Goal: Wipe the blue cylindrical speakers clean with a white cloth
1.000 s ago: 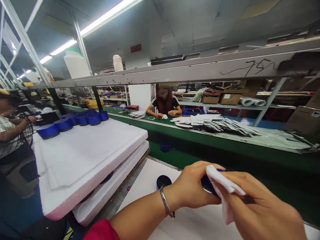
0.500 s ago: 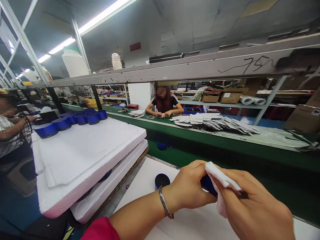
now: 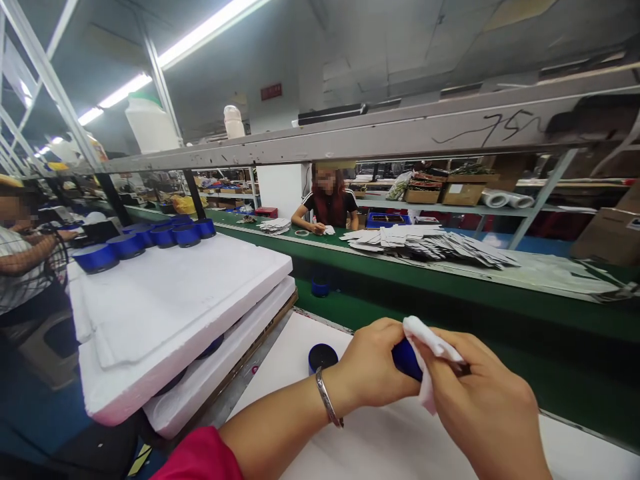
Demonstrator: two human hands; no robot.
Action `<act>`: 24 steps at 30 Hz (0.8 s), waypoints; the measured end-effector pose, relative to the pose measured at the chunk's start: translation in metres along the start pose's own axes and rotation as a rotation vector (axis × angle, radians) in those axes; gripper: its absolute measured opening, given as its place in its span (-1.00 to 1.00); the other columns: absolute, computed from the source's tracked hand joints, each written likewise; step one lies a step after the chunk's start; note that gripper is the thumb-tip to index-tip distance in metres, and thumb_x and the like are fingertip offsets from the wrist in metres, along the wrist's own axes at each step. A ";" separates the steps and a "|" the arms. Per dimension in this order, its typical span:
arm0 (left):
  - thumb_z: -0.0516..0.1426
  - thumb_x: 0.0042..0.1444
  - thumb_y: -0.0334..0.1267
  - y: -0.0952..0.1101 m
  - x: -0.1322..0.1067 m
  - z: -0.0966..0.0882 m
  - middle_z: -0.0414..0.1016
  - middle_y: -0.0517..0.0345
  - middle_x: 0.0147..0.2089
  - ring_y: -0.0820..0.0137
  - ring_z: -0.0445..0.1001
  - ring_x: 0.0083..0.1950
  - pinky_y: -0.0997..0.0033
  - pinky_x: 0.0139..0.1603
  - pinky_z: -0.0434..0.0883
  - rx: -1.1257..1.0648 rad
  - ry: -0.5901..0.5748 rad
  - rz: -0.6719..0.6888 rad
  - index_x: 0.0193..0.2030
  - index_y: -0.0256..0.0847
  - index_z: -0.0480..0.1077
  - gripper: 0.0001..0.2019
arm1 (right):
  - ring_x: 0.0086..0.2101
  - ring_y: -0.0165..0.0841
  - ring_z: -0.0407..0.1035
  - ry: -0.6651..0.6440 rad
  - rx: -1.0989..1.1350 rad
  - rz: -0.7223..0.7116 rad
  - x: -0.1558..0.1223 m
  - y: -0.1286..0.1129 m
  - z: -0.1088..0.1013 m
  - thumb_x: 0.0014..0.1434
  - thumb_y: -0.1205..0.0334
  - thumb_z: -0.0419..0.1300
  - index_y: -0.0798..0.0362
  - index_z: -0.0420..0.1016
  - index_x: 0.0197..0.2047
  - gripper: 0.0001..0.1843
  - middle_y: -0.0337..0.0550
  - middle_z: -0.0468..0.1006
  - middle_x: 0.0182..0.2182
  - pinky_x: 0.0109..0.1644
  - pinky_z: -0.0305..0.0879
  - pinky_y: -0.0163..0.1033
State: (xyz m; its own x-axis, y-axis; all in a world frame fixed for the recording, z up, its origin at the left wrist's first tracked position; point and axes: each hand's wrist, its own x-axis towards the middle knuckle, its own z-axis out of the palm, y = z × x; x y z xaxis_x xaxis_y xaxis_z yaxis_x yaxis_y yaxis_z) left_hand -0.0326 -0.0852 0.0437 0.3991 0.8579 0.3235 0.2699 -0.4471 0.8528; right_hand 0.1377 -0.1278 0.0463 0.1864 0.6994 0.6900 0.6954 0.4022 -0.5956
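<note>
My left hand (image 3: 375, 363) is closed around a blue round part (image 3: 407, 360), mostly covered by my fingers. A folded white cloth (image 3: 430, 340) is pinched in my right hand (image 3: 483, 393) and pressed against the right side of that part. Just left of my left wrist, a second blue cylinder with a black top (image 3: 323, 358) stands on the white table surface (image 3: 285, 353). The fingertips of my right hand are partly hidden behind the cloth.
Stacked white foam trays (image 3: 185, 300) on the left carry several blue cylinders (image 3: 127, 245). Beyond the table runs a green conveyor (image 3: 300, 267) with one blue cylinder (image 3: 320, 285) on it. Opposite sits a co-worker (image 3: 327, 200) beside piled white cards (image 3: 425, 243). A metal shelf (image 3: 320, 143) crosses above.
My right hand and the cloth have shifted slightly left, together with the held blue part. On the conveyor, the blue cylinder has moved slightly left. The co-worker's arm has moved.
</note>
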 end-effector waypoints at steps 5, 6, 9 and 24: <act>0.50 -0.18 -0.26 0.002 -0.001 -0.001 0.68 -0.06 0.16 -0.01 0.68 0.17 0.02 0.35 0.65 -0.010 -0.008 -0.022 0.12 -0.14 0.71 -0.39 | -0.31 -0.16 0.57 -0.006 0.041 0.035 0.000 -0.002 0.002 0.37 -0.10 0.26 -0.15 0.85 -0.08 -0.64 -0.13 0.74 -0.14 -0.23 0.49 -0.15; 0.51 -0.18 -0.24 0.002 -0.001 0.000 0.68 -0.05 0.15 -0.01 0.67 0.18 0.03 0.35 0.65 -0.003 -0.001 -0.023 0.10 -0.13 0.71 -0.41 | -0.30 -0.16 0.56 -0.010 0.047 0.055 0.000 -0.002 0.003 0.38 -0.10 0.25 -0.15 0.85 -0.07 -0.63 -0.13 0.74 -0.14 -0.20 0.50 -0.15; 0.54 -0.21 -0.19 0.003 -0.001 0.000 0.68 -0.05 0.12 -0.03 0.67 0.15 -0.01 0.32 0.66 0.018 -0.011 -0.045 0.10 -0.13 0.70 -0.38 | -0.37 -0.15 0.52 -0.027 0.035 0.081 0.002 0.000 0.004 0.31 -0.13 0.27 -0.13 0.83 -0.17 -0.64 -0.11 0.71 -0.25 -0.29 0.45 -0.13; 0.68 -0.24 -0.12 0.014 -0.003 -0.008 0.72 -0.01 0.17 -0.01 0.65 0.22 -0.05 0.46 0.58 -0.066 -0.040 0.024 0.22 -0.07 0.72 -0.22 | -0.36 0.02 0.56 0.067 0.217 0.575 0.026 0.014 -0.001 -0.25 -0.37 0.42 -0.03 0.77 -0.30 -0.38 0.06 0.67 -0.35 -0.38 0.47 -0.04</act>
State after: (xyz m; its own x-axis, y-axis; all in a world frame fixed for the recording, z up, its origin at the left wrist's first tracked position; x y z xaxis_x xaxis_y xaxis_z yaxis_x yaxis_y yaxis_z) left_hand -0.0370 -0.0915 0.0577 0.4394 0.8360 0.3287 0.2020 -0.4485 0.8706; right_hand 0.1529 -0.1042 0.0564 0.5373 0.8043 0.2538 0.3153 0.0875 -0.9449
